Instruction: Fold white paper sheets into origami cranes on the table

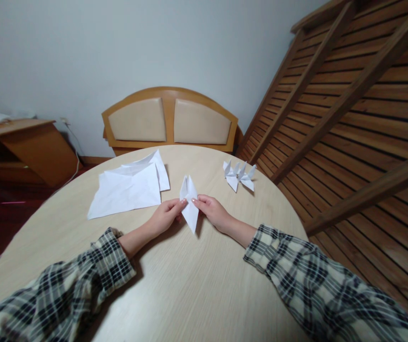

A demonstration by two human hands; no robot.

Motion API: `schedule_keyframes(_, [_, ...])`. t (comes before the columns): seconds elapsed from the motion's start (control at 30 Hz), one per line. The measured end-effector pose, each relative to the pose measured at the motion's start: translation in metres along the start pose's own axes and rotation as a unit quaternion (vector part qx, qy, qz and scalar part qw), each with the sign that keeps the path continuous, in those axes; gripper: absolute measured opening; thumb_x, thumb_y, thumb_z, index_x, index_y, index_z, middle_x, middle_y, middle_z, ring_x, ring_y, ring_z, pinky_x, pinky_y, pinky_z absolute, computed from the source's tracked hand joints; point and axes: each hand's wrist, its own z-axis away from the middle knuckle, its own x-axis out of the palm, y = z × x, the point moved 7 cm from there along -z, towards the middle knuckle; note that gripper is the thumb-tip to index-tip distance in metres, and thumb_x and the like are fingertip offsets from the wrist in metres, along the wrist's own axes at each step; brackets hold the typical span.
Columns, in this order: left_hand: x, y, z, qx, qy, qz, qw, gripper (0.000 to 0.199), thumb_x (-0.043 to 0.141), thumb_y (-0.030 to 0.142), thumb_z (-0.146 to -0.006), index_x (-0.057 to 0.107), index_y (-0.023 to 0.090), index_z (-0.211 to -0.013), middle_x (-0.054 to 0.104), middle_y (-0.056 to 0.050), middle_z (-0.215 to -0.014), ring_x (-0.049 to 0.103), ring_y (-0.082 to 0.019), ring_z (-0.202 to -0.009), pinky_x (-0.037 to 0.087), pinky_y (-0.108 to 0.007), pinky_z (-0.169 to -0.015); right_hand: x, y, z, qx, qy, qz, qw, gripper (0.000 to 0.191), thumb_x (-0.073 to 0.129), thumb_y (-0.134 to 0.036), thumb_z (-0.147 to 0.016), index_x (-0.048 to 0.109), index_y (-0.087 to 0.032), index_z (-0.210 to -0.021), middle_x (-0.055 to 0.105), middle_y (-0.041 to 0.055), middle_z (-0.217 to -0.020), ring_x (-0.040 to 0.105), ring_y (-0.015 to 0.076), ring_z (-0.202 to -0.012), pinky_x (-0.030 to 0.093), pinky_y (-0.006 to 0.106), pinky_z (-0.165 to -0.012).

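A white folded paper, diamond-shaped with two narrow points at its far end, is held just over the middle of the table. My left hand pinches its left edge, thumb on top and fingers underneath. On the opposite edge my right hand grips it the same way. The single far-side points stand slightly apart, and the broad point faces me. To the right lie finished-looking folded paper cranes, set close together. Sheets of white paper with crease lines lie loosely stacked at the left.
The round light-wood table fills the foreground. Behind it stands a wooden headboard with two beige panels against the wall. A slatted wooden frame leans along the right side. At the far left is a brown desk with a cable beside it.
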Motion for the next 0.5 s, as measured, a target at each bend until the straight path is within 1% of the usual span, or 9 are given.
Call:
schedule_keyframes(0.23, [-0.0003,0.0036,0.0011,0.007,0.0,-0.026,1.0,0.044,0.046,0.051,-0.088,0.051,0.018,-0.059,0.051,0.0,-0.055,0.047,-0.014,-0.055,0.037,-0.028,-0.056,0.0007,-0.0003,-0.0009,-0.011,-0.005,0.001,1.0,0.04,0.06,-0.057,-0.077,0.055,-0.018,-0.074,0.053,-0.001,-0.068,0.046,0.0137,-0.066,0.035,0.028,-0.065])
schedule_keyframes(0.4, [-0.0004,0.0045,0.0008,0.008,-0.001,-0.02,1.0,0.044,0.046,0.05,-0.088,0.051,0.018,-0.059,0.05,0.001,-0.055,0.046,-0.013,-0.055,0.037,-0.027,-0.056,0.0006,-0.002,-0.0006,-0.016,-0.005,0.001,1.0,0.041,0.06,-0.058,-0.078,0.053,-0.018,-0.072,0.05,-0.0015,-0.067,0.044,0.0132,-0.064,0.033,0.028,-0.063])
schedule_keyframes(0.5, [0.0006,0.0041,0.0006,0.005,-0.005,0.003,1.0,0.043,0.047,0.05,-0.088,0.051,0.017,-0.06,0.049,0.001,-0.055,0.046,-0.013,-0.055,0.037,-0.027,-0.055,0.0007,-0.0032,0.0003,-0.012,-0.001,0.006,1.0,0.042,0.06,-0.059,-0.077,0.054,-0.018,-0.071,0.05,-0.0017,-0.065,0.044,0.0134,-0.064,0.033,0.028,-0.063])
